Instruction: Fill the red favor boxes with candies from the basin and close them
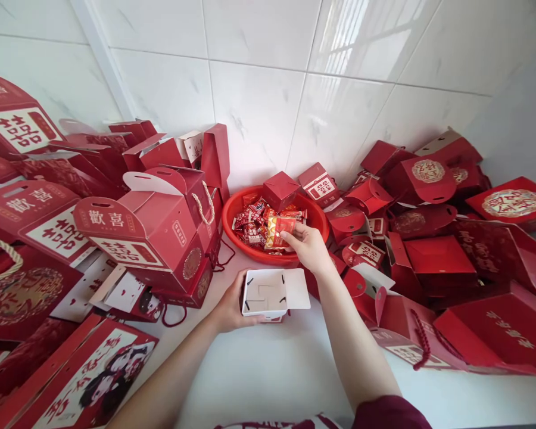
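Basically wht tbl (254, 372) by glossy tiled wall (254, 95); L hand (230, 307) holds box (265, 293).

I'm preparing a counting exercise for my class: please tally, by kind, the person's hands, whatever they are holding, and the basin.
Hands: 2 (left hand and right hand)
Open box, in the left hand: 1
Yellow-and-red packet, in the right hand's fingers: 1
Red basin: 1
Total: 5
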The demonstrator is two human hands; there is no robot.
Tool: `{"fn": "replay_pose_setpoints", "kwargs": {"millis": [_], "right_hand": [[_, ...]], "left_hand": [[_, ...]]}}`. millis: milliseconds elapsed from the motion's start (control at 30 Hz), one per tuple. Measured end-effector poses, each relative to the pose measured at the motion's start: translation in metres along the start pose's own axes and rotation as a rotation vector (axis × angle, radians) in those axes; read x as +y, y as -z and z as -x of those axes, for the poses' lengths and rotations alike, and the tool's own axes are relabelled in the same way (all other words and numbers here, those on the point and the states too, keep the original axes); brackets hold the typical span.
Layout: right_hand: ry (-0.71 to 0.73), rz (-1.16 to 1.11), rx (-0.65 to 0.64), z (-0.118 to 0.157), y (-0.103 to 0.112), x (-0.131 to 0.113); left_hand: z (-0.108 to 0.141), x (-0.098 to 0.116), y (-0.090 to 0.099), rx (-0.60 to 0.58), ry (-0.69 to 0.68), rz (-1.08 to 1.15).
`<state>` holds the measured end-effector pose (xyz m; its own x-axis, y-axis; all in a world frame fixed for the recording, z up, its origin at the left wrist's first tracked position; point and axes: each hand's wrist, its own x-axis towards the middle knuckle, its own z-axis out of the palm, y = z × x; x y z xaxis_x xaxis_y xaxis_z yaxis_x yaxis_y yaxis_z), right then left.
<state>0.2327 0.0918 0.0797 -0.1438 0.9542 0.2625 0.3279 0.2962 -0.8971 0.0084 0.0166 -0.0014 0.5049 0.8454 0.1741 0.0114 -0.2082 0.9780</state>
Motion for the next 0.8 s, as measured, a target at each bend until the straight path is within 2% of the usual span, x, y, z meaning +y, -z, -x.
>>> {"fn": "replay_pose_setpoints", "kwargs": {"millis": [67, 200, 333, 433, 500, 567, 633, 800], "right_hand": [[0.013, -0.107, 0.038, 0.004, 0.002, 0.001], [0.041, -0.057, 0.067, 0.01, 0.009, -0.002], [0.064, 0.143, 0.216, 0.012, 0.019, -0.008], [-0.031, 0.361, 0.384, 0.009, 0.025, -0.006], [-0.059, 0.396, 0.43, 0.007, 0.027, -0.002], [-0.029, 0.378, 0.411, 0.004, 0.028, 0.005], [-0.021, 0.407, 0.34, 0.001, 0.027, 0.011], [-0.255, 0.687, 0.019, -0.014, 0.022, 0.02]], "left_hand": [[0.0, 0.002, 0.0, 0.002, 0.005, -0.004], [0.0, 0.001, 0.0, 0.021, 0.018, -0.009], [0.0, -0.001, 0.001, 0.005, 0.023, -0.008], [0.0, -0.003, 0.002, 0.004, 0.028, -0.006], [-0.001, -0.003, 0.002, 0.006, 0.035, 0.004], [0.0, -0.004, 0.002, 0.005, 0.043, 0.012], [0.0, -0.004, 0.002, -0.003, 0.052, 0.021], [-0.001, -0.003, 0.003, 0.003, 0.048, -0.04]]}}
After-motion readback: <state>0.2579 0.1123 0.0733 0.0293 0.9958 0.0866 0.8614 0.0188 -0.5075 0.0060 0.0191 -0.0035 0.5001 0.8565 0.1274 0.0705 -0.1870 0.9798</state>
